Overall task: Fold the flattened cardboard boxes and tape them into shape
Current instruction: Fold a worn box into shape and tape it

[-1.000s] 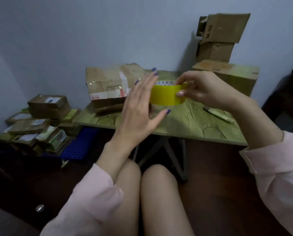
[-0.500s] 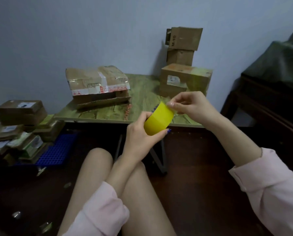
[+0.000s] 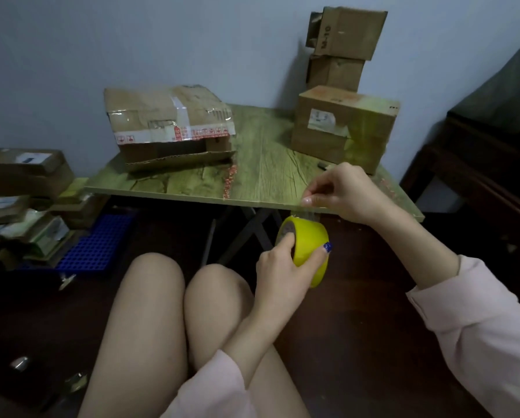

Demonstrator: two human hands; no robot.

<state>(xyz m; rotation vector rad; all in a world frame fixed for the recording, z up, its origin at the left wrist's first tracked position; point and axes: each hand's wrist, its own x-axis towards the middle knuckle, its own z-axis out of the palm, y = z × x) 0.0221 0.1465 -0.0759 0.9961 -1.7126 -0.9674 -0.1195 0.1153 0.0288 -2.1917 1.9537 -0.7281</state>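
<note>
step: peel tape free | how: pull slow and straight off the roll so the strip stays flat | left hand (image 3: pixel 278 267): fingers curled round yellow tape roll (image 3: pixel 308 247) | right hand (image 3: pixel 347 194): pinches clear tape end (image 3: pixel 308 211) just above roll | cardboard box (image 3: pixel 344 126): on table (image 3: pixel 264 176), beyond right hand, apart
</note>
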